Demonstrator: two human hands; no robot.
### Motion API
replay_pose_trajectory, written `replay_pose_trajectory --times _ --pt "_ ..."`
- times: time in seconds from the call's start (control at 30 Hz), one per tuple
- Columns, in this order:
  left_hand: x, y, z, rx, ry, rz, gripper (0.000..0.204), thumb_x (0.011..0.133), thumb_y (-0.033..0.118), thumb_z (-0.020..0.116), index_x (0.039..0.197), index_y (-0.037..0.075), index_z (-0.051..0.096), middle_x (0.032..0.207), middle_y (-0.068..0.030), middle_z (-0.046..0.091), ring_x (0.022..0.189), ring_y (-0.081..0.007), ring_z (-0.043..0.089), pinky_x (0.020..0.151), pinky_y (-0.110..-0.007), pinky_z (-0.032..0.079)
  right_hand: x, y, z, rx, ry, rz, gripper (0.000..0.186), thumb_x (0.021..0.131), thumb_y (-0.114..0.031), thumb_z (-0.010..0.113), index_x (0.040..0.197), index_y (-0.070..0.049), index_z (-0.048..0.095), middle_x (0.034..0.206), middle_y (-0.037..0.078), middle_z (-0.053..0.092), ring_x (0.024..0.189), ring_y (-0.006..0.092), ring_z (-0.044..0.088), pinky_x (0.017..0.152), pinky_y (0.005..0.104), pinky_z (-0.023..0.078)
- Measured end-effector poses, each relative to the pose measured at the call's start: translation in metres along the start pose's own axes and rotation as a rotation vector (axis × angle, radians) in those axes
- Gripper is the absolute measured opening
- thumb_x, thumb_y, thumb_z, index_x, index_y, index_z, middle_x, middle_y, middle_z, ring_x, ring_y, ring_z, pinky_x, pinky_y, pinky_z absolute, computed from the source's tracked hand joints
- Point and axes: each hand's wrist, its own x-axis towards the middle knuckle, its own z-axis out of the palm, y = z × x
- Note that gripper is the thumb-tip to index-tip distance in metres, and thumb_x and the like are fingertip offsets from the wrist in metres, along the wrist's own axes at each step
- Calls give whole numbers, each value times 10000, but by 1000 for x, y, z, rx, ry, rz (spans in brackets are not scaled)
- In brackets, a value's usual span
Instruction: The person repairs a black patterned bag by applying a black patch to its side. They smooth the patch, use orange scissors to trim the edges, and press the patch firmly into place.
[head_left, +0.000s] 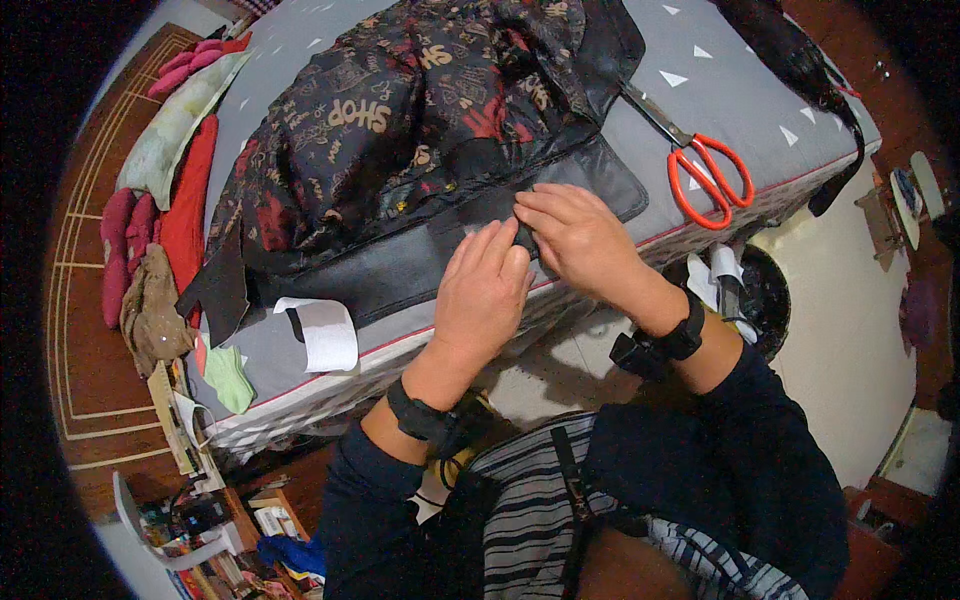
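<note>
A black leather-like article point(380, 270) lies on the bed, its dark printed lining point(370, 120) bunched and turned outward. At the near edge of the leather, my left hand point(482, 285) and my right hand point(585, 240) are close together. Both sets of fingers are bent and pressed onto the black material, with a small dark bit of it between them. The fingertips are partly hidden. Scissors with red handles point(712, 180) rest to the right, blade tips next to the black article. A curled white paper piece point(328, 335) with a dark strip lies to the left.
The grey patterned mattress point(680, 75) ends at a red-piped edge before me. Left are a light green cloth point(230, 378), a brown cloth point(155, 300) and red fabric point(190, 220). A black bin point(768, 300) stands below the right side. A black strap point(850, 130) hangs at far right.
</note>
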Motion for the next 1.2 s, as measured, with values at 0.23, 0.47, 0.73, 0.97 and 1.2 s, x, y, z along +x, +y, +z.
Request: replay_pose_trajectory --times 0.23,0.47,0.73,0.97,1.2 --pt "17 -1 11 93 179 7 144 806 92 554 926 28 508 1272 -227 509 1194 -426 465 1010 -517 386 49 28 -10 166 -47 -115 268 749 -112 630 1013 -79 666 1008 107 628 910 319 600 813 407 497" --pt "12 9 13 127 159 -79 175 782 108 572 927 40 502 1309 -246 466 1215 -506 406 1017 -605 329 111 33 14 82 -450 47 298 769 -293 724 993 -120 630 1000 130 579 912 334 607 765 431 510" --pt "13 10 10 152 126 -110 256 780 135 629 997 58 517 1318 -188 466 1192 -477 423 1006 -587 348 126 61 35 164 -488 59 324 734 -252 777 868 -20 594 772 141 621 744 300 624 645 390 478" --pt "16 -3 3 148 94 -166 497 763 269 663 1176 38 510 1323 -190 468 1216 -365 438 1028 -483 356 115 56 6 170 -373 -32 234 797 -174 710 965 -29 636 876 131 648 834 301 634 743 374 502" --pt "12 -1 0 256 10 -192 632 797 362 618 1327 53 463 1356 -140 466 1247 -298 413 1074 -493 289 42 35 -12 148 -235 -144 235 806 -42 578 1025 -47 666 1060 145 624 991 330 587 888 398 468"
